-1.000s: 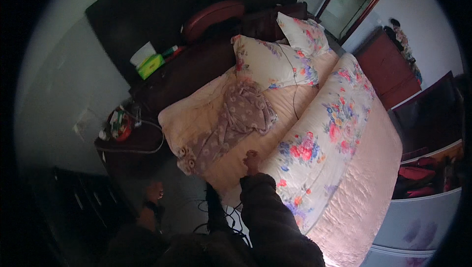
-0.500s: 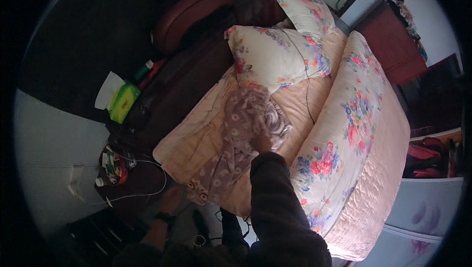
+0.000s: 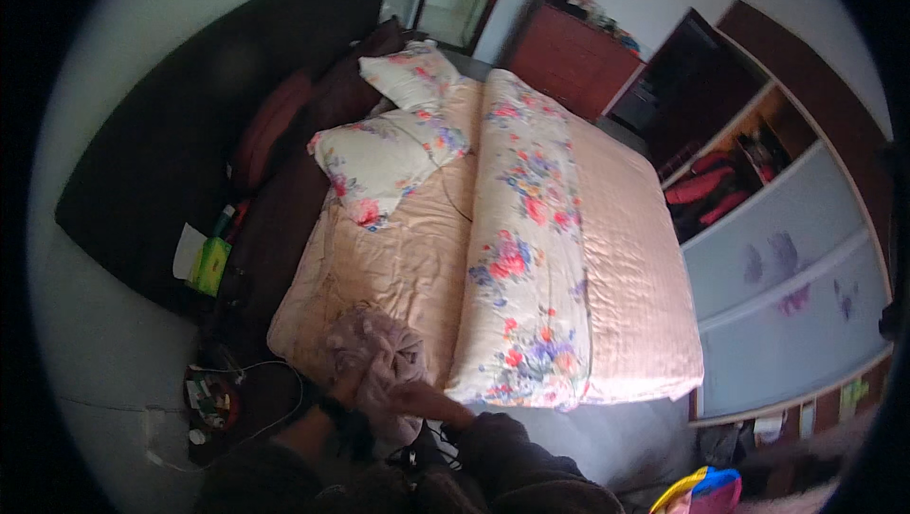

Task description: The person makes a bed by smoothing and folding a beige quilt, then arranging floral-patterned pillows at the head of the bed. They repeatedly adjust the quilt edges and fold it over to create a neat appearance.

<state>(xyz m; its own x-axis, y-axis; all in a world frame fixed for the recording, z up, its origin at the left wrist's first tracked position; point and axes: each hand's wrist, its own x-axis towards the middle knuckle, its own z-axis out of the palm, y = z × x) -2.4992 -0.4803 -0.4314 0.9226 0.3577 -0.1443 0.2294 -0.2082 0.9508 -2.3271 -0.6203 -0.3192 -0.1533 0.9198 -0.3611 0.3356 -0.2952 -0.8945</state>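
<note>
- Right now the mauve patterned fleece blanket [image 3: 379,343] is bunched up at the lower centre of the frame, over the near edge of the bed.
- The right hand's [image 3: 415,400] grip seems closed on a fold of it; the left hand [image 3: 347,381] lies against its left side, fingers too dim to tell whether they clench.
- As far as can be judged, gathering is well along; folding is not yet done, for the blanket is a crumpled heap with a loose end hanging down.
- The floral quilt [image 3: 526,230] already lies in a long, soft roll at frame centre.
- Left of it, the peach bed sheet [image 3: 403,263] looks creased and unsmoothed.
- Two plump floral pillows [image 3: 389,163] sit askew in the upper middle, smooth-cased, beside a dark padded headboard [image 3: 308,159].
</note>
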